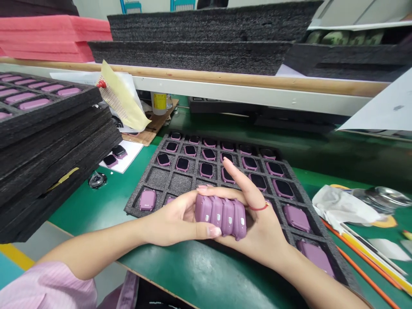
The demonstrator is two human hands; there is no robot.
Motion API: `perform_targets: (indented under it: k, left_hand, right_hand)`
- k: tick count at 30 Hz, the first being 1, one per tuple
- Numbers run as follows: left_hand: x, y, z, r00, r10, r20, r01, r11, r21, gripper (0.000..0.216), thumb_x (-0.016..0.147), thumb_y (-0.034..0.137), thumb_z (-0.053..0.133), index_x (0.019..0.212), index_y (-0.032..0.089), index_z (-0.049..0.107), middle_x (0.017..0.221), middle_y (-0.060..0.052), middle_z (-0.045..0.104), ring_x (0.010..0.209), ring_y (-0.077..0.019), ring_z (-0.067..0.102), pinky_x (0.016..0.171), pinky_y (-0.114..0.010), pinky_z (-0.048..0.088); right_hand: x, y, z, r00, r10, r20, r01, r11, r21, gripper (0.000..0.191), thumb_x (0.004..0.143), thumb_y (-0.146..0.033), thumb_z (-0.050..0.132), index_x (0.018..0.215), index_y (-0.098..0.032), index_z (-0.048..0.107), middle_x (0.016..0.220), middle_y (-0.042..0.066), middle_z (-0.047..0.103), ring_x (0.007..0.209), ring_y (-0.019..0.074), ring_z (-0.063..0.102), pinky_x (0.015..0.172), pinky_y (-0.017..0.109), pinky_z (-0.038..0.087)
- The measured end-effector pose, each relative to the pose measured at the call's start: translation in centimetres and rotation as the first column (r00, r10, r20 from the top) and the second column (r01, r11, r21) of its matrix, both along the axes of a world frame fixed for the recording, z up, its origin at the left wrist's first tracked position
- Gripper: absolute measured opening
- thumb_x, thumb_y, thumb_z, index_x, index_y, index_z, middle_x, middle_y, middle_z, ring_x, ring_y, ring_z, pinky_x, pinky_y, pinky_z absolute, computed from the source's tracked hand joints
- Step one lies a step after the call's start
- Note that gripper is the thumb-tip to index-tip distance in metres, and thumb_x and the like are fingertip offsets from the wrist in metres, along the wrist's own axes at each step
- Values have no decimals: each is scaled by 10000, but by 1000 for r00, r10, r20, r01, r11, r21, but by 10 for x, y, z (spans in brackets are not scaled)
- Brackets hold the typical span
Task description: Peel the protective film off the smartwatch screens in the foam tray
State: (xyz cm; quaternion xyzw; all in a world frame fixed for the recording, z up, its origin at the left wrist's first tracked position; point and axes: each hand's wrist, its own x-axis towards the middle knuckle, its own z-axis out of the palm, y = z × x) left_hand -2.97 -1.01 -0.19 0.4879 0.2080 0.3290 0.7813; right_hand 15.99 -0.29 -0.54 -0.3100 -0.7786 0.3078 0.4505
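Observation:
Several purple smartwatch cases (222,216) are lined up face to face in a row, their silver side buttons toward me. My left hand (177,219) closes on the row from the left, thumb along the near side. From the right, my right hand (257,223) cradles the same row, its index finger stretched upward. Beneath both hands lies a black foam tray (180,183) with square compartments. Its far rows hold watches with dark screens (206,170) facing up. Nearer compartments hold purple cases (296,217) with screens not visible. My hands hide part of the tray.
Foam trays (51,167) are stacked at the left, the top one filled with purple pieces. A shelf edge (225,81) crosses above the green bench (154,266). Orange sticks (367,274), a white cloth (334,204) and a metal dish (391,197) lie at the right.

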Motion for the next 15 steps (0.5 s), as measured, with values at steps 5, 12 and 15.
perform_targets:
  k: [5,12,15]
  left_hand:
    - [3,-1,0,999,45,-13,-45,999,-10,503,782,104,786,1224,179,557,1210,-110,646,1175,-252,640,1046,-444,492]
    - [4,-2,1,999,11,35,-8,998,-64,566,732,54,806,1225,189,562,1206,-112,647,1185,-254,640,1030,-449,506]
    - [3,-2,0,999,-4,32,6,999,-54,599,737,82,816,1261,196,548,1243,-129,634,1204,-272,630,1027,-471,505]
  right_hand:
    - [3,2,0,1000,13,1,-13,998,-61,1101,717,-299,878,1592,-337,210,1258,27,735,1147,224,710,1012,347,585]
    - [2,1,0,1000,-11,8,11,999,-31,1078,712,-211,853,1587,-320,233,1202,9,756,1100,218,729,1028,360,570]
    - [2,1,0,1000,-11,15,11,1000,-18,1067,718,-217,851,1586,-311,237,1192,22,759,1097,239,731,995,385,592]
